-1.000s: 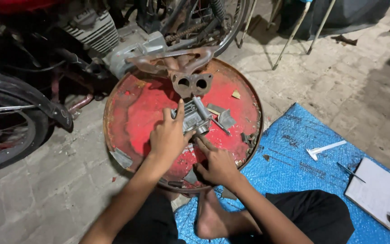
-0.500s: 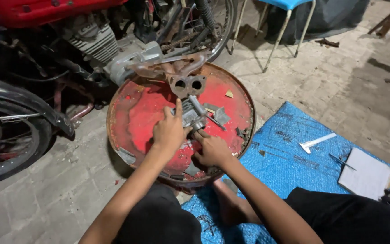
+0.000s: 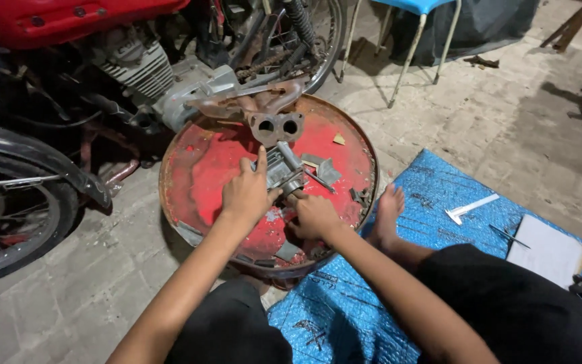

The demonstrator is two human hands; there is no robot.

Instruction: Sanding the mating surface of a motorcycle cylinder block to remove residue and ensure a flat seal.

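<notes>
Head view, looking down over my own arms: my left hand rests on the grey metal engine part that lies on the red drum lid, fingers curled over its near edge and the forefinger stretched straight up along its left side, so the hand is pressed to the part rather than wrapped around it. My right hand sits just beside the left, on the lid's near half, fingers bent down toward the lower end of the same part; whether they pinch anything I cannot tell, since the knuckles hide the fingertips. The part lies near the middle of the lid, tilted, with a thin metal rod sticking out to its right. Just beyond it a rusty flange with two round holes lies at the lid's far edge, below the motorcycle engine. Small scraps of grey gasket lie scattered on the red surface. My bare foot touches the lid's right rim, resting on the blue tarp. Farther right on the tarp lie a white T-shaped tool and a white notepad. A motorcycle wheel stands at the left.
</notes>
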